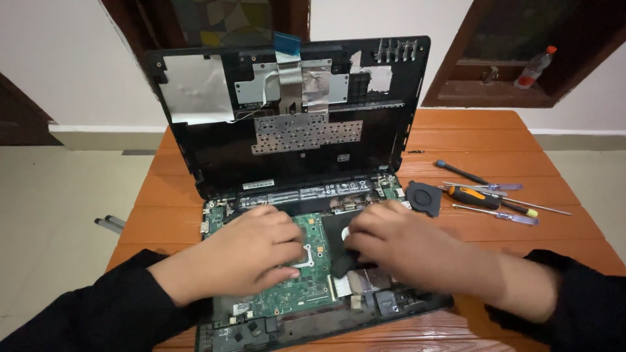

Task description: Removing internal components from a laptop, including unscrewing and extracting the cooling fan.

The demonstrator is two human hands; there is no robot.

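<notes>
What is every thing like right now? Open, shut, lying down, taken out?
Laptop: opened up, top cover tilted back, insides bare.
Green circuit board: uncovered, still in the base.
Fan: taken out, lying on the table.
Screwdrivers: lying flat beside the fan.
Bottle: capped, leaning on the window ledge.
Left hand: resting on the board.
Right hand: fingers curled on a small black part.

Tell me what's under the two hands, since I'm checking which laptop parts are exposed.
Under the left hand lies the green motherboard, chips and a square socket frame showing. The right hand covers a black part beside silver foil; what lies under the palms is hidden.
</notes>
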